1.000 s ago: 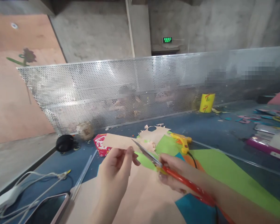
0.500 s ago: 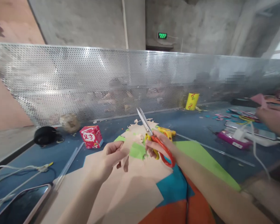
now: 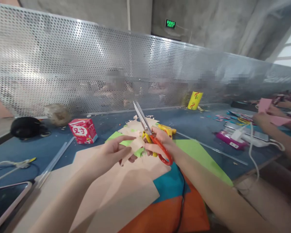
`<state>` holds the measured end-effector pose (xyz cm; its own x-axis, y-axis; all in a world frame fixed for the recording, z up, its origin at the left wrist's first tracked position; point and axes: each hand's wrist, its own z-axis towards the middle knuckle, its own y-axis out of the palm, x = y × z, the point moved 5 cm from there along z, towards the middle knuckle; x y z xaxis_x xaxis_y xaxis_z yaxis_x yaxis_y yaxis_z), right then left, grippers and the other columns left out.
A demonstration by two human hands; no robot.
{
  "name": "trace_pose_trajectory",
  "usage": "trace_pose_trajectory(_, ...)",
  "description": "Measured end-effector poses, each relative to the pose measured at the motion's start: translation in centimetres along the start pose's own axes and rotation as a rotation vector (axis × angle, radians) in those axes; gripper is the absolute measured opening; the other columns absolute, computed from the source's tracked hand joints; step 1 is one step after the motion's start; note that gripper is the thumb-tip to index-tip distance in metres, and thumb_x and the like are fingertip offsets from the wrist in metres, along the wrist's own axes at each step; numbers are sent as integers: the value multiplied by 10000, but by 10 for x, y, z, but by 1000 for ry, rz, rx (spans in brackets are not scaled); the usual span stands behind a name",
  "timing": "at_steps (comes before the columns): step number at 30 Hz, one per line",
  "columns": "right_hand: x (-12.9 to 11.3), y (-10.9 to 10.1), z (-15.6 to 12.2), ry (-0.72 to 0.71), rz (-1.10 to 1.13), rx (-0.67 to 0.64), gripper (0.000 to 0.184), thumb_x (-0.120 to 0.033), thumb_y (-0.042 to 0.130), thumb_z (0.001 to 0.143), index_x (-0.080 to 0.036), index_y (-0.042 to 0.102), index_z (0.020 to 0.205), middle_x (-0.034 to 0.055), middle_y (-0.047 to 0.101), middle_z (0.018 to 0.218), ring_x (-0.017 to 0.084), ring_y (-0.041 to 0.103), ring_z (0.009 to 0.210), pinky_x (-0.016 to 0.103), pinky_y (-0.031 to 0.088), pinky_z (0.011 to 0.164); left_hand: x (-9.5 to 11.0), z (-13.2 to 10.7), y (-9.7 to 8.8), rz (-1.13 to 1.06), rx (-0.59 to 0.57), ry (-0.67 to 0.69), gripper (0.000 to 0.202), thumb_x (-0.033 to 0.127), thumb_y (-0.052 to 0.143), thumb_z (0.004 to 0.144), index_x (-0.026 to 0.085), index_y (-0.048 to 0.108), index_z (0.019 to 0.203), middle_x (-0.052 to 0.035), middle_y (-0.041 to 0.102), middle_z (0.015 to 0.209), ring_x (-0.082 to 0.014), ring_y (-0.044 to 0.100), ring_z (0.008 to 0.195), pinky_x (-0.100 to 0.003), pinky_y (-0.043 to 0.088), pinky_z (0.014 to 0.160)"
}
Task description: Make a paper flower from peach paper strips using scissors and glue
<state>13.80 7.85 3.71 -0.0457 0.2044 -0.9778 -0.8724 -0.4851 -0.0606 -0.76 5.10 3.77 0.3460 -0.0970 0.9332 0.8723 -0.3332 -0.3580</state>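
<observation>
Between thumb and fingers, my left hand (image 3: 115, 152) pinches a small cream paper piece (image 3: 136, 144). Scissors (image 3: 145, 123) with red and yellow handles are in my right hand (image 3: 161, 139), blades pointing up and away from me. The fingertips of my right hand are close to the paper piece; whether they touch it I cannot tell. Below both hands lie large cream sheets (image 3: 116, 197), with a green sheet (image 3: 203, 155), a blue sheet (image 3: 171, 184) and an orange sheet (image 3: 165, 213) partly under them. Cut paper scraps (image 3: 135, 124) lie just beyond my hands.
A yellow glue gun (image 3: 168, 130) lies behind my right hand. To the left are a pink box (image 3: 82, 130), clear sticks (image 3: 55, 160) and a phone (image 3: 8, 204). A purple power strip (image 3: 230, 140) lies right, near another person's hands (image 3: 263, 118) holding pink paper. A perforated metal screen (image 3: 87, 64) stands behind.
My hands have come together, and the small paper piece now shows clearly between them. The scissors stay in my right hand. The view has shifted, so the screen appears tilted.
</observation>
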Motion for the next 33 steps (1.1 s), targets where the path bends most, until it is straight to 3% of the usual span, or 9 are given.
trace_pose_trajectory(4, -1, -5, -1, -34, -125, 70, 305, -285, 659, 655, -202, 379, 746, -66, 485, 635, 75, 480, 460, 232, 397, 455, 4, 0, -11, -4, 94, 23, 415, 375, 541, 743, 135, 553, 1081, -76, 689, 799, -198, 621, 750, -261, 458, 537)
trace_pose_trajectory(9, 5, -12, -5, -29, -355, 98, 311, -325, 651, 677, -218, 394, 816, -26, 514, 764, 126, 505, 671, 268, 408, 600, 8, -9, -44, -141, 524, 145, 235, 336, 623, 680, 159, 640, 833, -38, 664, 635, -167, 611, 593, -234, 461, 470)
trace_pose_trajectory(13, 15, -11, -5, -1, -472, 46, 337, -346, 657, 678, -229, 382, 835, -19, 507, 783, 139, 493, 684, 286, 398, 617, 9, -15, -55, -168, 684, 222, 190, 318, 648, 660, 180, 655, 790, -20, 647, 584, -161, 612, 561, -222, 461, 448)
trace_pose_trajectory(23, 12, -8, -6, 42, -462, 43, 299, -352, 641, 699, -224, 385, 786, -30, 471, 725, 136, 487, 681, 281, 390, 619, 17, -16, -46, -140, 637, 159, 140, 266, 649, 665, 159, 661, 755, -24, 658, 554, -150, 608, 534, -220, 452, 452)
trace_pose_trajectory(33, 9, -7, -6, 48, -448, 42, 319, -379, 657, 680, -219, 398, 776, -26, 482, 711, 136, 494, 665, 281, 397, 608, 16, -16, -46, -135, 611, 191, 159, 288, 645, 667, 165, 658, 767, -28, 667, 597, -159, 617, 547, -230, 451, 451)
